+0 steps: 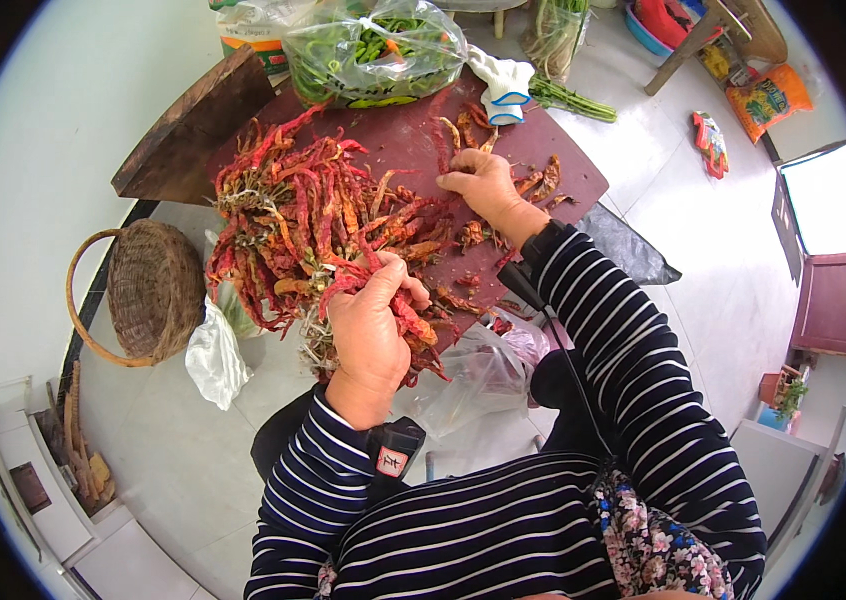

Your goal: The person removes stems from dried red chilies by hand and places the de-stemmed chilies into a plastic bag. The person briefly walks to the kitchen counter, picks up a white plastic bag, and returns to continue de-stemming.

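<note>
My left hand (374,322) is closed around a bunch of dried red chili peppers (414,324) at the near edge of a dark red tabletop (573,169). Beyond it, a large heap of strung dried chilies (310,199) spreads over the table's left part, with pale stems and string showing. My right hand (487,187) reaches over the tabletop, thumb and forefinger close together beside a long red chili (442,142). Whether they grip it is unclear. Loose, browner chilies (547,178) lie around that hand.
At the table's far edge sit a clear bag of green peppers (385,56) and white work gloves (505,82). A wooden board (190,127) stands left, above a wicker basket (153,289). Clear plastic bags (475,375) hang by my knees. Green stalks (573,97) lie far right.
</note>
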Demonstrator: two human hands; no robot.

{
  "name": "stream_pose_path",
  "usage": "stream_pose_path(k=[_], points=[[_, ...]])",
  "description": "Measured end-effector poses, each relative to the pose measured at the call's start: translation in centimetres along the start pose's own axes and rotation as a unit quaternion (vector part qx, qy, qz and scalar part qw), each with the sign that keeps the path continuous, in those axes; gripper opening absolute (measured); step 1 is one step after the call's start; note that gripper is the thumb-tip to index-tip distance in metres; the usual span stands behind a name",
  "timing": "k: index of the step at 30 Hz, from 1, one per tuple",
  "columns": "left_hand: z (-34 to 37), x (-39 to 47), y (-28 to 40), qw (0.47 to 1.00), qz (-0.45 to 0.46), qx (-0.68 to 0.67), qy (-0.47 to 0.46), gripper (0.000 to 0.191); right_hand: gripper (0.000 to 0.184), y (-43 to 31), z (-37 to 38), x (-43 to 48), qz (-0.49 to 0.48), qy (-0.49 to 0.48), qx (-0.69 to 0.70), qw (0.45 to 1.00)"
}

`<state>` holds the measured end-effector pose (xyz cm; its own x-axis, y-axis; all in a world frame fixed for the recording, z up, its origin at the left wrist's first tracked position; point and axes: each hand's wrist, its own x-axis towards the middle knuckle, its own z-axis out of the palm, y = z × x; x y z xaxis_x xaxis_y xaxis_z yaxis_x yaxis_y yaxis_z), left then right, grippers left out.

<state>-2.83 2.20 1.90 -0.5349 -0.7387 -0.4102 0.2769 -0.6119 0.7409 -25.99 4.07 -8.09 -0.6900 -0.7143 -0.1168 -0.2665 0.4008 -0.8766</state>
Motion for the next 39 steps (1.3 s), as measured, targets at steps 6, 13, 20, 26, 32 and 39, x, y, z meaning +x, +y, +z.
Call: stream_pose_path(k=[6,13,20,26,32,39], points=[[0.2,0.2,0.0,0.999,0.043,0.026,-0.005,0.013,0.018,-3.2,-2.9,-1.2,-0.039,0.031,0.265,0.963],[0.4,0.5,0.3,0.998,0.022,0.047,-0.045,0.02,0.021,-6.8,-5.2,-11.2,-0.169,-0.162,0.039,0.971],[0.5,0.2,-0.2,0.987,0.055,0.121,-0.09,0.014,0.019,-6.2,-5.0,-11.3,-0.297,-0.189,-0.015,0.936],[1.0,0.3,-1.2,0.965,0.153,0.18,-0.116,0.014,0.018,-5.5,-4.2,-10.6,-0.297,-0.134,-0.088,0.941],[1.3,0.4,-0.6,0.987,0.093,0.115,-0.06,0.019,0.014,-7.5,-4.1,-11.2,-0.015,-0.163,0.185,0.969],[0.8,1.0,-0.1,0.992,-0.043,-0.071,-0.096,0.016,0.013,-10.8,-5.2,-12.9,0.046,-0.224,0.484,0.845]])
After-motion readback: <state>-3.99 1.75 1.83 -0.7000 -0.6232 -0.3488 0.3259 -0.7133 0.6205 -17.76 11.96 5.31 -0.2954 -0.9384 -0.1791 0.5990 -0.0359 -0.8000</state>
